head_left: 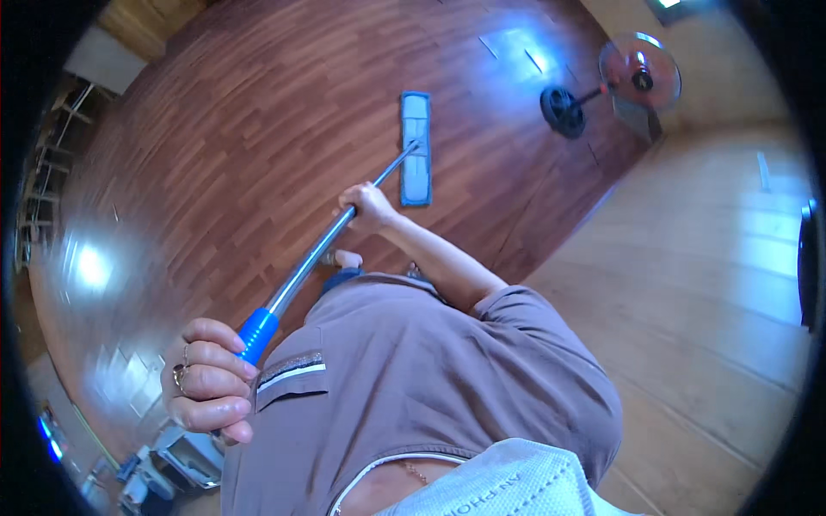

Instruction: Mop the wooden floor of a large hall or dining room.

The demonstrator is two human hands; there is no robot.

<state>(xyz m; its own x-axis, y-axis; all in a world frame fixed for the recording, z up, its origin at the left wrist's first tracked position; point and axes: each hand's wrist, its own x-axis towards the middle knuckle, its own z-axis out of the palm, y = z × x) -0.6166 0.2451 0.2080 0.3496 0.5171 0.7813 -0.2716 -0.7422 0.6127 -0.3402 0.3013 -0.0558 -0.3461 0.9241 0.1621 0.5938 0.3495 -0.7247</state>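
A flat mop reaches from my body out to the wood-plank floor. My left hand (209, 378), with rings on a finger, is wrapped round the blue grip (257, 334) at the top of its metal pole (311, 256). Farther down the pole, my right hand (368, 207) is closed round the shaft. The rectangular mop head (416, 148), grey-blue with a darker fringe, lies flat on the floor ahead of me. The pole joins it near its middle.
A standing fan (640, 73) with a round black base (563, 112) stands at the far right. Pale wooden panelling (680, 335) runs along the right. Racks (41, 185) line the left edge, and grey plastic items (176, 464) sit at lower left. My foot (348, 259) shows below my shirt.
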